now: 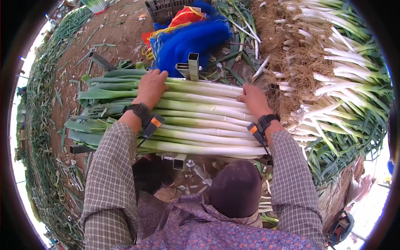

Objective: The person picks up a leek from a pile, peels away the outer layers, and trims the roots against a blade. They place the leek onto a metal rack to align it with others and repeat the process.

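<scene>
While the leeks (204, 109) lie left-to-right, I have the left hand (152, 88) at their green portion, the right hand (255, 100) nearer the white ends, fingers (157, 73) curled, grip indeterminable.

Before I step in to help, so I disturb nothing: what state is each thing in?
Leeks in front, side by side, no tie visible
Left hand, resting on them
Right hand, touching their white end
Heaped leeks, roots on
Blue netting, bunched up
Wristbands, fastened
</scene>
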A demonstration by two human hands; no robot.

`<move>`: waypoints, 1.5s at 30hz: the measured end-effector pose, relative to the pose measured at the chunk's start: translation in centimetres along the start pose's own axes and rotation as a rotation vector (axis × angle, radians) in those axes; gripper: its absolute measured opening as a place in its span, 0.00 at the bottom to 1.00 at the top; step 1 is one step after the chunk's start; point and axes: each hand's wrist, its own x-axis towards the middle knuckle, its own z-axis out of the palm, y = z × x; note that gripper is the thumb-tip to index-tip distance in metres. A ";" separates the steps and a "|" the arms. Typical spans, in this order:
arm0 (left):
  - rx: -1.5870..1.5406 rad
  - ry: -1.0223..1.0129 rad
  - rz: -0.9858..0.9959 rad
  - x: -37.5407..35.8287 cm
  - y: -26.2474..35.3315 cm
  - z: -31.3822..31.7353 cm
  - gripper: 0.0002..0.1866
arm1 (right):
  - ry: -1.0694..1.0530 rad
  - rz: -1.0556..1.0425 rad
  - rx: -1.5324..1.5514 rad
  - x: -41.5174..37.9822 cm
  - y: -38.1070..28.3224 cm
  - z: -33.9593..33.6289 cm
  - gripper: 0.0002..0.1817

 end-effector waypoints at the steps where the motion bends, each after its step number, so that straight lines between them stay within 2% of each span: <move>1: 0.006 -0.035 0.020 0.2 0.1 0.9 0.12 | -0.037 -0.006 0.011 0.1 0.3 0.0 0.16; 3: -0.028 -0.124 -0.021 0.0 1.0 0.7 0.09 | -0.106 -0.010 0.044 0.3 0.2 -1.2 0.17; 5: -0.163 -0.040 0.006 -1.3 0.8 0.0 0.08 | -0.196 -0.001 0.094 -1.1 -0.6 -2.6 0.18; 8: -0.351 0.095 0.106 -2.8 0.2 0.2 0.09 | -0.219 0.000 0.220 -2.0 0.3 -2.6 0.19; 9: -0.392 0.112 0.119 -3.3 0.3 0.0 0.09 | -0.211 -0.075 0.192 -2.0 0.4 -2.5 0.22; 13: -0.488 0.119 0.106 -2.5 -0.9 0.7 0.08 | -0.173 -0.029 -0.029 -1.4 -1.1 -1.8 0.22; 16: -0.313 0.175 0.136 -1.8 -0.7 1.7 0.07 | -0.152 -0.006 -0.167 -2.0 -2.9 -1.5 0.21; 19: -0.292 0.262 0.137 -1.7 -0.9 2.9 0.04 | -0.098 -0.012 -0.110 -2.1 -1.5 -1.0 0.20; 20: -0.360 0.149 0.084 -1.5 -1.0 2.7 0.04 | -0.047 -0.030 -0.028 -1.7 -0.4 -0.4 0.20; 21: -0.290 0.215 0.099 -1.6 -1.0 2.9 0.04 | -0.006 -0.077 0.021 -1.4 1.0 0.3 0.21; 22: -0.324 0.241 0.101 -1.8 -0.9 3.0 0.04 | -0.075 0.030 0.014 -1.0 -0.5 -0.7 0.20; 23: -0.353 0.236 0.107 -2.1 -0.9 2.9 0.06 | -0.091 0.021 -0.002 -1.0 -1.5 -1.4 0.19; 24: -0.308 0.344 0.120 -2.7 -0.9 3.6 0.08 | -0.100 0.016 -0.008 -0.9 -1.6 -1.5 0.18; 25: -0.166 0.324 0.136 -3.8 -0.5 2.1 0.10 | -0.063 -0.003 -0.013 -0.9 -0.8 -0.8 0.19; 28: -0.193 0.199 0.068 -6.9 0.5 -0.5 0.10 | -0.042 -0.003 0.005 -1.2 -1.4 -0.7 0.21; 31: -0.289 0.078 0.088 -7.3 0.5 -0.9 0.10 | -0.063 -0.008 -0.041 -1.2 -1.1 -0.6 0.20; 33: -0.443 0.104 0.156 -7.0 -0.3 -0.1 0.11 | -0.079 -0.007 -0.022 -1.2 -1.2 -0.7 0.20; 34: -0.600 0.068 0.104 -6.6 -1.0 0.4 0.10 | -0.050 0.007 0.004 -1.6 -1.2 -0.8 0.20; 35: -0.477 0.117 0.081 -6.2 -1.3 1.5 0.09 | -0.081 0.024 -0.013 -1.9 -1.6 -1.4 0.20; 37: -0.452 0.080 0.031 -5.3 -1.3 1.2 0.10 | -0.156 0.037 -0.007 -2.8 -2.1 -2.6 0.19; 40: -0.492 0.145 0.057 -5.2 -1.2 0.8 0.10 | -0.280 -0.092 0.008 -5.1 -3.4 -3.5 0.17; 43: -0.472 0.074 0.058 -5.7 -0.7 -0.4 0.11 | -0.200 -0.054 -0.061 -5.7 -3.4 -2.5 0.13; 45: -0.480 0.009 0.040 -6.5 -0.2 -1.2 0.12 | -0.184 -0.118 -0.124 -5.9 -3.3 -1.5 0.11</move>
